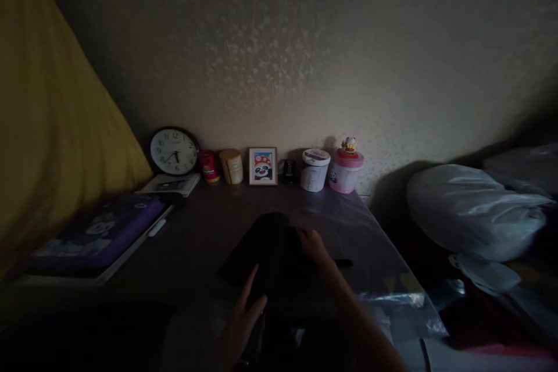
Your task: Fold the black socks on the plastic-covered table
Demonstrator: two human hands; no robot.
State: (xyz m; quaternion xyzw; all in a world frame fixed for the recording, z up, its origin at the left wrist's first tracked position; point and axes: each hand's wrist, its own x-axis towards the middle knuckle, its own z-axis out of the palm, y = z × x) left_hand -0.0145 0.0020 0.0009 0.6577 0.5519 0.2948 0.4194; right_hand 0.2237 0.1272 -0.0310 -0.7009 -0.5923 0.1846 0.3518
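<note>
A black, soft-looking item (257,250), maybe cloth or a bag, lies on the table in front of me; the dim light hides its exact kind. At its near edge is my left hand (244,319), thumb and index finger stretched apart, close against the black material. My right hand (311,244) has its fingers curled over the item's right part, closed on it. A thin dark strip (344,263) sticks out to the right, beyond my right forearm. Below the table edge the scene is too dark to make out.
Along the wall stand a round clock (174,152), a red can (209,166), a yellow container (232,167), a framed panda picture (263,167), a white tub (315,170) and a pink tub (344,173). A purple case (104,232) lies left; white bags (471,209) bulge at right.
</note>
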